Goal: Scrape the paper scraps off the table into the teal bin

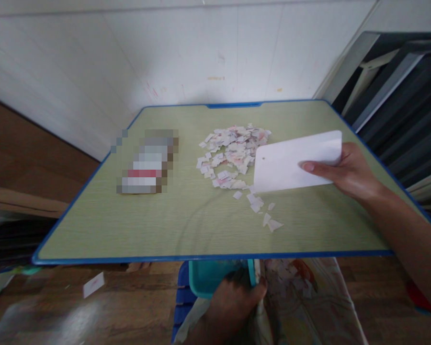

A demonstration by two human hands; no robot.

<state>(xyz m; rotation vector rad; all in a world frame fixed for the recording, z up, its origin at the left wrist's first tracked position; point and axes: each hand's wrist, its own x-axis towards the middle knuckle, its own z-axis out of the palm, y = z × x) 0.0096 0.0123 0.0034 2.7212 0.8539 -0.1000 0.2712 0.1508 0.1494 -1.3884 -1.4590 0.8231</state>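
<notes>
Now, white card (290, 160) between right fingers (319, 169), free end beside paper scraps (237, 143).

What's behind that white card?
Paper scraps reach the left edge of the white card in the right hand, with green tabletop around it. The card covers what's right behind, so I can't tell if more scraps are there.

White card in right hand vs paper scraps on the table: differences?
Form: the white card is one large piece with rounded corners; the paper scraps are many small bits.
Pose: the right hand grips the card; the scraps lie loose on the table.
Color: the card looks plain white; some scraps show pinkish tints.
Both are pale.
</notes>
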